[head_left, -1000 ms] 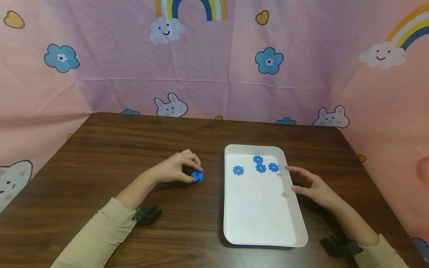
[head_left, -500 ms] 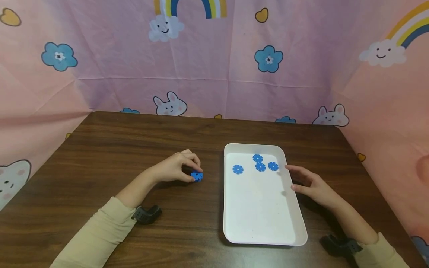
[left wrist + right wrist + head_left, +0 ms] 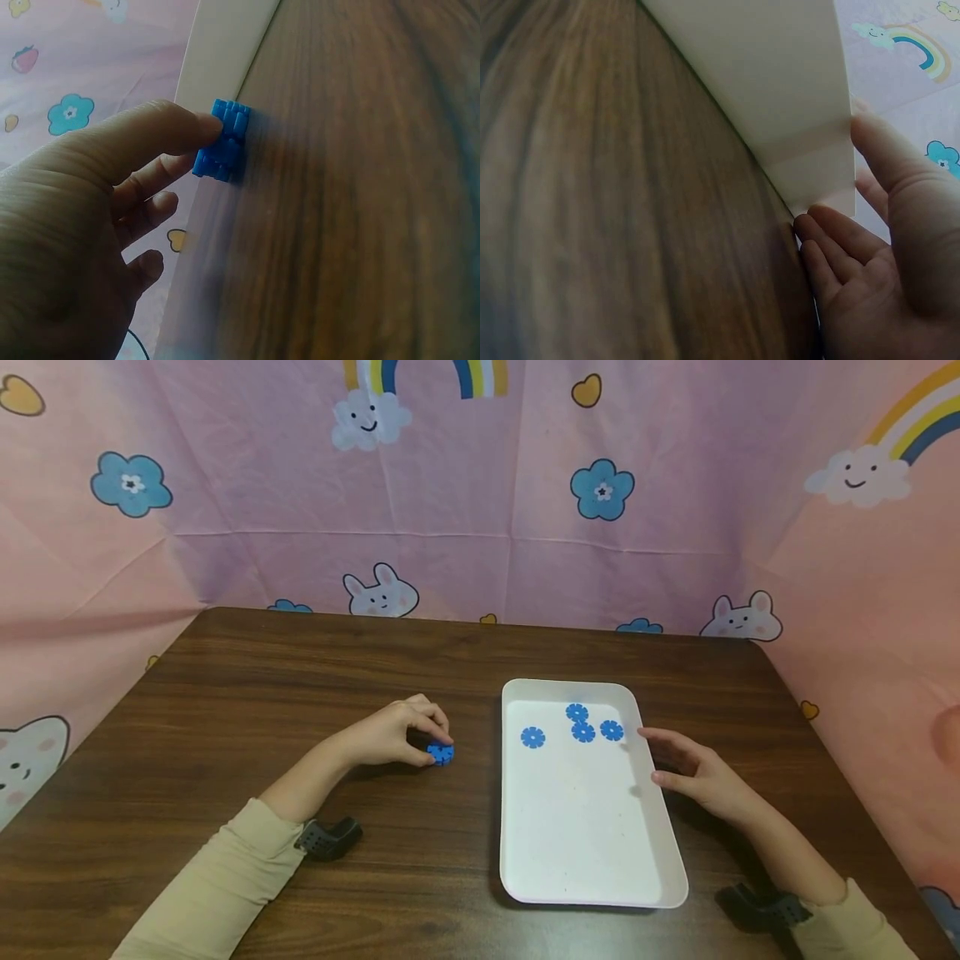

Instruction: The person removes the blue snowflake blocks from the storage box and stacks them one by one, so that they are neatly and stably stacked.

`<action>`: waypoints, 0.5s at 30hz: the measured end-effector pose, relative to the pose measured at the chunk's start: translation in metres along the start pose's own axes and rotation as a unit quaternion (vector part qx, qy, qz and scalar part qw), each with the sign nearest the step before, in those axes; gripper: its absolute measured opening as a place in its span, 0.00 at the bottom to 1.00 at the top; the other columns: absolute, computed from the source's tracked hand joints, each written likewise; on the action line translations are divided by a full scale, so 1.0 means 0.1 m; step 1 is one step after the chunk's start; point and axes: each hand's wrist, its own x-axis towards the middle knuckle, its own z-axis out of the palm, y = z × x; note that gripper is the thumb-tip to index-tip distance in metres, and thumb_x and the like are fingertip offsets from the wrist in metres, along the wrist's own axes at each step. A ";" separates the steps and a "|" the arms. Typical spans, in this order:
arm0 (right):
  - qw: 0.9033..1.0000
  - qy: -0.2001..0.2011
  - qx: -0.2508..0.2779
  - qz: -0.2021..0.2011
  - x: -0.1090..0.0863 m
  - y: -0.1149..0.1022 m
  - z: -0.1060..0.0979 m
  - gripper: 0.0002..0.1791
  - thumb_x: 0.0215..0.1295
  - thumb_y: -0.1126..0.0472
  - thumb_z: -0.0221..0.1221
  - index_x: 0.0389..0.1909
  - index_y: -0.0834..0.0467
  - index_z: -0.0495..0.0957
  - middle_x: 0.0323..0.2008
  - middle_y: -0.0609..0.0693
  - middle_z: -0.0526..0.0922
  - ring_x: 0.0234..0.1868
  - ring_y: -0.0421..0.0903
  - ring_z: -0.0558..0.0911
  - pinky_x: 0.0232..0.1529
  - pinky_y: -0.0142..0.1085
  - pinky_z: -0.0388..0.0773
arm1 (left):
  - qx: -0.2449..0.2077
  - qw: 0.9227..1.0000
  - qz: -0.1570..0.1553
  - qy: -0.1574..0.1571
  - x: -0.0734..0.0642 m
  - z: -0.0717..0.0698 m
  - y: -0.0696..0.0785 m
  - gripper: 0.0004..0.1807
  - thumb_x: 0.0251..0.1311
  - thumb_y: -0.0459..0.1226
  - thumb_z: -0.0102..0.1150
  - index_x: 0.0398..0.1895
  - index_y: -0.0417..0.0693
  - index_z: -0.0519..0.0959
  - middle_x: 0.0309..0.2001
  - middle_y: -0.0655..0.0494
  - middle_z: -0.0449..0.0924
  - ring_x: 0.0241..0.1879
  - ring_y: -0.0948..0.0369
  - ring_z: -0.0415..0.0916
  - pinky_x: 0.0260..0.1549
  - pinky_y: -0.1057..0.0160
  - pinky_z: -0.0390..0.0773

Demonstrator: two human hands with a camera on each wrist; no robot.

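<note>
A short stack of blue snowflake discs (image 3: 441, 753) stands on the table left of the tray, pinched between thumb and index finger of my left hand (image 3: 397, 733). In the left wrist view the stacked discs (image 3: 223, 141) sit at the thumb tip, with the other fingers loosely bent behind. My right hand (image 3: 708, 781) is at the right side of the white tray (image 3: 585, 835), thumb and fingertips right at its rim. Seen from the right wrist, the hand (image 3: 885, 247) has its fingers extended along the tray's outer wall (image 3: 780, 82).
Several loose blue snowflake discs (image 3: 532, 737) lie flat in the far part of the tray. The brown wooden table (image 3: 300, 677) runs back to a pink patterned cloth (image 3: 465, 485). A dark wrist strap mount (image 3: 328, 839) sticks out from the left wrist.
The head view has tipped slightly, so everything sits a little higher. Both hands, the pinched stack and the tray have otherwise kept their places.
</note>
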 end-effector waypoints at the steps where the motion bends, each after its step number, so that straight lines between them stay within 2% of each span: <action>1: 1.000 0.000 0.000 -0.001 0.00 0.00 0.00 0.31 0.64 0.67 0.59 0.68 0.61 0.63 0.65 0.63 0.65 0.61 0.65 0.68 0.53 0.57 0.69 | 0.000 1.000 0.000 0.000 0.00 0.00 0.00 0.14 0.49 0.33 0.72 0.42 0.47 0.86 0.43 0.65 0.75 0.47 0.61 0.65 0.47 0.58 0.70; 8: 1.000 -0.003 0.001 -0.001 0.00 0.00 -0.01 0.31 0.64 0.68 0.59 0.67 0.62 0.63 0.65 0.63 0.65 0.61 0.65 0.68 0.53 0.48 0.73 | -0.011 1.000 0.009 0.010 0.00 -0.01 0.01 0.15 0.50 0.35 0.72 0.43 0.47 0.86 0.44 0.63 0.76 0.48 0.59 0.66 0.46 0.57 0.71; 15: 1.000 0.000 0.004 0.005 0.00 -0.02 0.00 0.31 0.64 0.67 0.59 0.68 0.62 0.62 0.65 0.63 0.65 0.61 0.66 0.68 0.53 0.58 0.69 | -0.006 0.998 0.029 0.049 0.07 -0.05 0.16 0.14 0.51 0.35 0.72 0.44 0.46 0.85 0.45 0.64 0.76 0.49 0.61 0.66 0.48 0.55 0.71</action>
